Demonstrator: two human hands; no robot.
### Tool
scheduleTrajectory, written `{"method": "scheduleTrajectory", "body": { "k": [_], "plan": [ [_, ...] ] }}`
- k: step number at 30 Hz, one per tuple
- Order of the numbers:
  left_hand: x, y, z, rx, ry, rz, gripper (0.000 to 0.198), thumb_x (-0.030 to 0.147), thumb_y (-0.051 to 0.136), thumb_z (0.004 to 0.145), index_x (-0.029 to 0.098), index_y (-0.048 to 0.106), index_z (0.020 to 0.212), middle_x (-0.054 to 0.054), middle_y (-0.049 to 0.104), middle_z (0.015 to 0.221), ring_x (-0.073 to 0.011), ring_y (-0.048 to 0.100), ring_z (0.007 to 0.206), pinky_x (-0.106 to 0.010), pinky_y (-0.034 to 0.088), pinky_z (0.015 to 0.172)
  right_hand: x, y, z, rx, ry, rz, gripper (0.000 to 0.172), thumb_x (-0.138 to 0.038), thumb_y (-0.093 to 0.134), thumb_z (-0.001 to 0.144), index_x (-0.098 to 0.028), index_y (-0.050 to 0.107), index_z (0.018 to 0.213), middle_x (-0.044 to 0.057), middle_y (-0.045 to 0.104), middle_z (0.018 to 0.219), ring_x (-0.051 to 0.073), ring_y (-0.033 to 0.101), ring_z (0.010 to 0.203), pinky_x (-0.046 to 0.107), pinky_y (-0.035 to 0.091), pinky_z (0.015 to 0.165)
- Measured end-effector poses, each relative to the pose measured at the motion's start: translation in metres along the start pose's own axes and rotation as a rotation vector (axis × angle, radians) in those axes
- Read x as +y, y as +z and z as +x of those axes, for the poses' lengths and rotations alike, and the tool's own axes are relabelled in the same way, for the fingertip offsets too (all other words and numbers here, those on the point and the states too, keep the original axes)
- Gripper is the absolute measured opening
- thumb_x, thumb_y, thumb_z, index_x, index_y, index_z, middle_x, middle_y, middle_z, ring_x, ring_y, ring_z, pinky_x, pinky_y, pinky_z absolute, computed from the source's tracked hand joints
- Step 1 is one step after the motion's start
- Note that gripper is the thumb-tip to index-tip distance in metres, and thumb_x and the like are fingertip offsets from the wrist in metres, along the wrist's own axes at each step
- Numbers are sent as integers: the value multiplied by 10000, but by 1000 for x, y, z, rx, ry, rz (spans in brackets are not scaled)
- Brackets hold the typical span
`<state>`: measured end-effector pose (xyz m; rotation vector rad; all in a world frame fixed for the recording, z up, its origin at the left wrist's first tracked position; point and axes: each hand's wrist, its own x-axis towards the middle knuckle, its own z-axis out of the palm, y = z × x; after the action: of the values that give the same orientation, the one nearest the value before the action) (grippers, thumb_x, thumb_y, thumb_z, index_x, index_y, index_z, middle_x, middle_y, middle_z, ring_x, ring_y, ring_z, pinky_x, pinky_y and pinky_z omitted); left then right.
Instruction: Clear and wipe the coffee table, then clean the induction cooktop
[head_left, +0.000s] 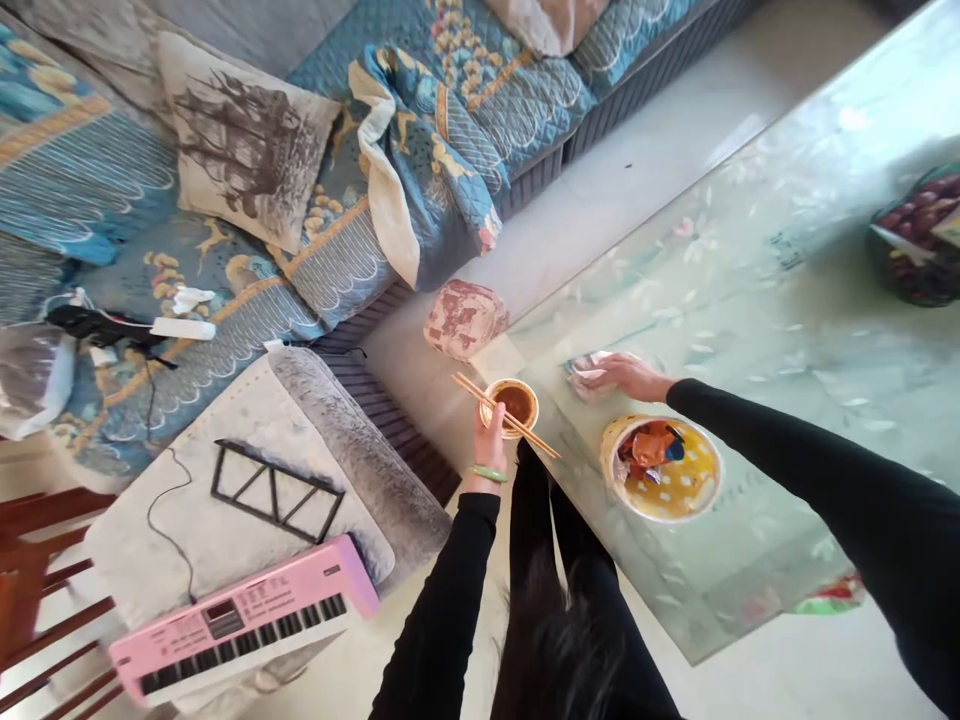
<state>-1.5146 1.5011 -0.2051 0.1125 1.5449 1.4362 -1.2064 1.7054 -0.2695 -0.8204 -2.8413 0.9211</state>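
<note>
Holding a Bowl, Gripping a Wad

Item one: your left hand [490, 448], fitted with a pale green bangle [489, 473]. Thumb over the rim, it pinches a paper bowl [523, 404] of brown, saucy liquid, held just beside the table's edge with the floor below. How the fingers lie underneath, you cannot tell from this view.

Item two: one pair of wooden chopsticks [531, 435], laid across the bowl, both ends overhanging, your thumb against them. Risk: a loosened thumb or a tilted rim could let them roll off, or send liquid over your trousers.

Item three: your right hand [630, 377], fingers pressed together on a crumpled wad [581, 372], whitish with coloured patches, at the surface of the floral-covered table [675, 300]. Cloth or wrapper, it is too blurred to say. Risk: a loose grip could shed whatever is folded inside.

Item four: a round yellow-and-white bin [663, 518] on the table, containing crumpled wrappers [652, 447]. It stands just beside your right forearm. Risk: a low sweep of that sleeve could catch the rim and tip it.
</note>
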Motion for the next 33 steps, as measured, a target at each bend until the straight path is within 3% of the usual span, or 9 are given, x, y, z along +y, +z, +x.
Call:
{"method": "scheduleTrajectory", "body": {
  "k": [2, 6, 11, 17, 22, 25, 28, 31, 33],
  "plan": [
    [-2, 6, -3, -5, -27, -4, 485, 379, 862, 818, 246, 682, 1248, -66, 743, 1285, -256, 685, 1289, -421, 528, 1155, 5, -13, 4, 35, 40, -37, 594, -79, 528, 760, -324, 832, 1208, 69, 757, 1294, 306, 634, 1225, 457, 494, 1078],
    [-13, 10, -3, 4, -54, 9, 457, 347, 863, 816, 257, 684, 1228, -47, 759, 1234, -249, 704, 1256, -417, 535, 1143, 7, -15, 53, 285, 226, -111, 556, -89, 545, 797, -220, 802, 1272, 141, 730, 1251, 328, 604, 1217, 467, 460, 1105],
    [-19, 10, -6, 54, -98, -33, 449, 315, 828, 844, 256, 667, 1259, -64, 759, 1242, -270, 722, 1218, -471, 563, 1106, 1, 2, 41, 17, -95, 1, 615, -36, 546, 763, -339, 816, 1226, 39, 683, 1432, 298, 556, 1343, 457, 446, 1156],
    [-23, 11, -11, 54, -110, -40, 519, 342, 833, 835, 253, 649, 1312, -69, 747, 1272, -277, 711, 1235, -451, 571, 1101, -4, 0, 42, 164, 124, -11, 573, -33, 499, 808, -253, 806, 1238, 101, 726, 1340, 319, 595, 1308, 512, 462, 1143],
    [-27, -7, -20, 47, -96, -46, 606, 428, 868, 785, 244, 638, 1315, -82, 739, 1267, -293, 703, 1243, -468, 567, 1088, -15, 12, 43, -89, -157, 70, 544, -48, 553, 758, -268, 841, 1164, 69, 708, 1414, 327, 596, 1321, 512, 481, 1130],
    [-25, -23, -22, 69, -57, -39, 585, 414, 892, 751, 227, 660, 1254, -82, 748, 1204, -287, 712, 1210, -458, 549, 1100, -8, -1, 81, -6, -24, 9, 514, -68, 547, 798, -292, 841, 1156, 55, 718, 1383, 309, 614, 1257, 484, 502, 1102],
    [-23, -32, -20, 86, -1, -40, 543, 395, 890, 751, 229, 670, 1218, -82, 740, 1201, -270, 707, 1208, -439, 526, 1123, -32, 10, 129, 163, 134, -78, 495, -100, 583, 842, -283, 813, 1240, 96, 690, 1407, 331, 581, 1285, 471, 470, 1118],
    [-19, -34, -22, 96, -7, -56, 512, 389, 867, 778, 249, 662, 1226, -78, 733, 1214, -270, 707, 1207, -439, 539, 1101, -69, 39, 129, 24, -79, -50, 473, -108, 611, 847, -302, 820, 1224, 97, 681, 1434, 330, 564, 1329, 458, 456, 1106],
    [-15, -34, -28, 87, -12, -74, 521, 397, 864, 779, 252, 658, 1235, -73, 737, 1209, -273, 711, 1194, -441, 550, 1085, -73, 44, 109, -144, -249, 0, 479, -93, 606, 830, -349, 835, 1164, 50, 705, 1412, 291, 590, 1316, 432, 460, 1099]
  ]
}}
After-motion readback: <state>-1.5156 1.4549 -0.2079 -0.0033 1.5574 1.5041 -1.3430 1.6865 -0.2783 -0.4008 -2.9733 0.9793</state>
